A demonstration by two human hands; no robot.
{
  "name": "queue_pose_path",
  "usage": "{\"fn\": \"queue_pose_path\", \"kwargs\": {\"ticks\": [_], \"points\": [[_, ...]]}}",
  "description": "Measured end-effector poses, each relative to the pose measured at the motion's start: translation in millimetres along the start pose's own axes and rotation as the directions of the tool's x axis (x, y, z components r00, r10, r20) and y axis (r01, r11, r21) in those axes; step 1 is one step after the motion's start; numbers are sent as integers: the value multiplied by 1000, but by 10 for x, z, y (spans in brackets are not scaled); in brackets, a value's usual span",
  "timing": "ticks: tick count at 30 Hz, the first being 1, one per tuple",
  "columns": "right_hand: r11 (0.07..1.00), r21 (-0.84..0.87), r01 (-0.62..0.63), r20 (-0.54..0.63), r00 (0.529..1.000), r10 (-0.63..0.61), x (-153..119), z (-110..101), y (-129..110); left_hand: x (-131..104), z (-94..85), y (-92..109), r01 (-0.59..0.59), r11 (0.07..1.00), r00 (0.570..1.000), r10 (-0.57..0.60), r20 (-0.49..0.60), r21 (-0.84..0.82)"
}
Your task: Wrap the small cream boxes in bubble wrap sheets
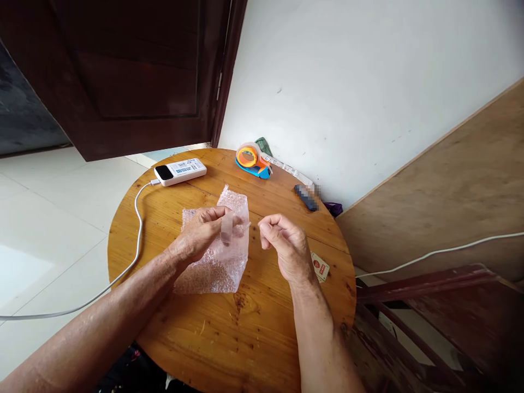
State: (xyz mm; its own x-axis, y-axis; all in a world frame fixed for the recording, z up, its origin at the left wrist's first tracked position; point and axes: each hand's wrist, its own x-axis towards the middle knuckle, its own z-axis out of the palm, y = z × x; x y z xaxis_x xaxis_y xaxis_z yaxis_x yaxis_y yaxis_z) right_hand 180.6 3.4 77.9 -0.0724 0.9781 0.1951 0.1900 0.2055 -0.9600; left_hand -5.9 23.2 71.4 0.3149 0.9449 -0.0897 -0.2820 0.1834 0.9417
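My left hand (204, 226) is closed in a pinch on a short strip of clear tape (226, 229), which hangs from the thumb and fingertips. Beneath it a sheet of pinkish bubble wrap (213, 275) lies folded on the round wooden table (262, 349). To the right of the wrap, my right hand (284, 243) is held above the table, thumb and fingers pressed together. Whatever is between those fingertips, if anything, is too small to make out. The two hands are a short gap apart.
An orange and blue tape dispenser (252, 161) stands at the table's far side. Left of it lies a white device (180, 172) with a white cable (139, 234). A dark object (306, 197) and some cards (320, 266) lie at the right. A wall (347, 98) borders the back.
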Motion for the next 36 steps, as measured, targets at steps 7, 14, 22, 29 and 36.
{"fn": "queue_pose_path", "kwargs": {"ticks": [7,14,22,29,36], "points": [[998,-65,-15,44,999,18,-20,90,-30,-16,12,-5,-23,999,999,22,44,36],[995,-99,-28,31,999,32,-21,99,-27,-22,16,11,-2,1000,998,4,66,-26],[990,-130,-47,23,998,51,-20,101,-41,-4,15,-7,18,998,999,-16,48,-55],[982,-182,-52,31,998,59,-12,63,-35,9,6,-29,48,990,998,-41,52,-133],[992,-112,-50,99,993,61,-4,49,-6,10,-8,-41,34,992,998,-28,49,-125]]}}
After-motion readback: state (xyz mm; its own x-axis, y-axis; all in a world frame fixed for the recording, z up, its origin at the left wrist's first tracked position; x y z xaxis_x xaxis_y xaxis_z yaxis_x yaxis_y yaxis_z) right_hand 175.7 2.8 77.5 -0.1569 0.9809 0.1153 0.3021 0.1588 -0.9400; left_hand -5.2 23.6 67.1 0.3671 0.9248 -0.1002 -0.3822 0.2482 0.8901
